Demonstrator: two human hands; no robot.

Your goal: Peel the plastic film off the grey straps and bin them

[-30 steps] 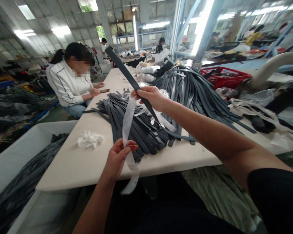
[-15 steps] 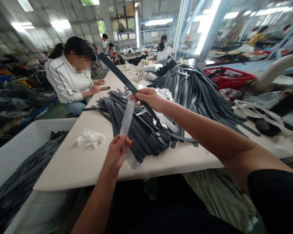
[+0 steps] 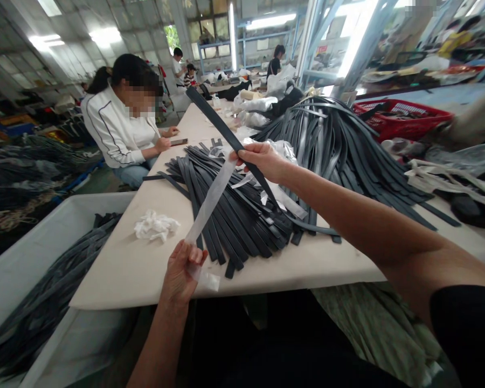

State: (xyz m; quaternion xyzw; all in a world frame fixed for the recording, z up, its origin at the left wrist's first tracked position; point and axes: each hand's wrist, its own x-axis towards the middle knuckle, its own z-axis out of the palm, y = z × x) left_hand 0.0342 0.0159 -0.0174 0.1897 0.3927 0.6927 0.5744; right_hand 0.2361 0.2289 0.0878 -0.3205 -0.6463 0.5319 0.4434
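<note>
My right hand pinches a dark flat strap, which slants from upper left to lower right above the table. From the same fingers a translucent white strip runs down to the left. My left hand is closed on the lower part of that strip, and its loose end hangs past the fingers. Under both hands lies a fanned pile of dark straps. A larger bundle of dark straps lies behind my right forearm. Crumpled white material sits left of the pile.
The beige table narrows away from me. At its left is a white bin holding dark straps. A seated person in white holds a phone at the left edge. A red basket and plastic bags are at the right.
My left hand has moved down and to the left, so a longer stretch of the white strip shows between my hands. The whole view has shifted slightly.
</note>
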